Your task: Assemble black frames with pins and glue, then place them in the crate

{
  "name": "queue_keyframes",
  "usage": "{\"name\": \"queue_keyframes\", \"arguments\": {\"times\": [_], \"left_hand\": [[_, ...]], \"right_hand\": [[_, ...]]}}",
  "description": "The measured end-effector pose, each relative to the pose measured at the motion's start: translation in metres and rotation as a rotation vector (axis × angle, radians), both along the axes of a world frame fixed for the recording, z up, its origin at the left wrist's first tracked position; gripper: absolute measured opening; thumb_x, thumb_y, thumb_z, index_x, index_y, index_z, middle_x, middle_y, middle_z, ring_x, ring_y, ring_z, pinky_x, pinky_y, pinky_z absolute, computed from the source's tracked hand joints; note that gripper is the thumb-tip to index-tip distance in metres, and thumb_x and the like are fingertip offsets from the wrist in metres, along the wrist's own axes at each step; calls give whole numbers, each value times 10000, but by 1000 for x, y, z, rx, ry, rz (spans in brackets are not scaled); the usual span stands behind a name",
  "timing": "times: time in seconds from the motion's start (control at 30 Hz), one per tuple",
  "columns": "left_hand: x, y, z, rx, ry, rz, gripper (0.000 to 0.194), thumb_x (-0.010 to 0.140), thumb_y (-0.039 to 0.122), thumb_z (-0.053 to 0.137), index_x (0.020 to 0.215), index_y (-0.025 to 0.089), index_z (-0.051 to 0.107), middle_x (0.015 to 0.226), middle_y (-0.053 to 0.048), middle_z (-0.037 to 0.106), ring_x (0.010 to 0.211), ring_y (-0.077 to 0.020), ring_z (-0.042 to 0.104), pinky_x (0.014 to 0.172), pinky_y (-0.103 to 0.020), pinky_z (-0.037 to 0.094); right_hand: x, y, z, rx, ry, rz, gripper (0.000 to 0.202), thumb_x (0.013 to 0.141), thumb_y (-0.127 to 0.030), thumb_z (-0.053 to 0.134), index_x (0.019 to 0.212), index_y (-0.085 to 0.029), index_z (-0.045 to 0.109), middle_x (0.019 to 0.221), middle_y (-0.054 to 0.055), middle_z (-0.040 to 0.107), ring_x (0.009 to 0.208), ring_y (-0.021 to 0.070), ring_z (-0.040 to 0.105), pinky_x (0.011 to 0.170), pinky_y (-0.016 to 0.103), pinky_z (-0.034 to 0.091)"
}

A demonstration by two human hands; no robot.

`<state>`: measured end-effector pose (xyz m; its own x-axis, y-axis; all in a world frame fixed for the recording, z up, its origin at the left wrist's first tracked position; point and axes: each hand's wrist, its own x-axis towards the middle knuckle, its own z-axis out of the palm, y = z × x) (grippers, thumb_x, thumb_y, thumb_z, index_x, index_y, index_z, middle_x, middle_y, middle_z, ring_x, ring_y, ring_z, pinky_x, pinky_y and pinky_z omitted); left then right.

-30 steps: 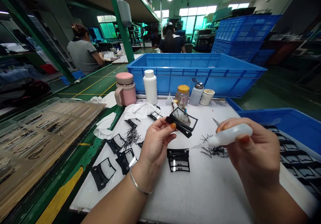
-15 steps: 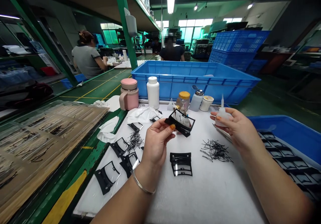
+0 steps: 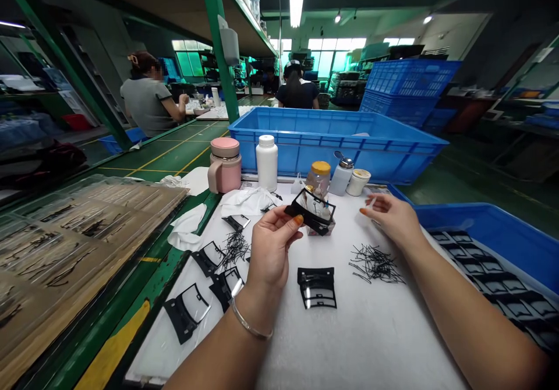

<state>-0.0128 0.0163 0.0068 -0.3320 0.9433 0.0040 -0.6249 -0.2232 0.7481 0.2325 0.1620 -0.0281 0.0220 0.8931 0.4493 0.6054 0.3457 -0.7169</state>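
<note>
My left hand (image 3: 273, 244) pinches a black plastic frame (image 3: 312, 211) with a clear window by its left end, raised above the white work surface (image 3: 349, 343). My right hand (image 3: 393, 218) has its fingers around a small translucent dropper bottle (image 3: 364, 217), blurred and partly hidden, low over the right side. Under the left hand's frame, a second black frame (image 3: 317, 288) lies flat. A pile of thin black strips (image 3: 376, 263) sits below my right hand. More frames (image 3: 187, 313) and another pile of strips (image 3: 236, 247) lie to the left.
Along the back stand a pink mug (image 3: 225, 166), a white bottle (image 3: 266, 163), a yellow-lidded jar (image 3: 320, 174) and a pump bottle (image 3: 342, 176). Behind them is a large blue bin (image 3: 297, 145). A blue bin (image 3: 493, 218) at right holds rows of frames. Two people sit farther off.
My right hand has moved left and tipped the dropper bottle, whose nozzle pointed upward before. The left hand keeps the black frame nearly where it was.
</note>
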Motion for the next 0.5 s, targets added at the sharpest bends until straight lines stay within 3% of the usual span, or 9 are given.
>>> {"name": "queue_keyframes", "arguments": {"times": [0.07,0.13,0.23,0.37,0.5], "left_hand": [[0,0,1,0,-7,14,255,644,160,826,857,161,686,776,10,667,684,-68,623,549,-120,490],[-1,0,1,0,-11,34,262,646,165,826,868,163,685,783,8,663,687,-67,618,548,-117,486],[-2,0,1,-5,-14,78,272,639,171,831,865,167,681,786,12,650,679,-64,609,545,-115,482],[-4,2,0,-18,1,119,277,629,186,837,856,165,679,768,17,627,651,-58,593,544,-117,478],[-4,4,0,-8,16,125,268,637,197,832,853,166,677,762,13,619,652,-62,590,538,-118,468]], "right_hand": [[-6,-13,18,149,79,-75,430,690,-419,734,1048,-188,668,957,76,706,810,217,657,721,344,515],[-19,-30,37,292,116,-102,331,760,-403,698,1021,-202,668,924,66,701,805,205,655,717,331,518],[-47,-54,57,244,-10,94,196,793,-364,680,903,-203,695,789,38,694,691,174,633,605,280,483],[-83,-63,57,121,-239,277,224,802,-345,669,974,-206,704,727,14,690,639,160,613,598,278,437],[-100,-55,45,23,-297,345,95,787,-247,634,803,-211,720,641,-4,674,609,156,600,565,267,390]]}}
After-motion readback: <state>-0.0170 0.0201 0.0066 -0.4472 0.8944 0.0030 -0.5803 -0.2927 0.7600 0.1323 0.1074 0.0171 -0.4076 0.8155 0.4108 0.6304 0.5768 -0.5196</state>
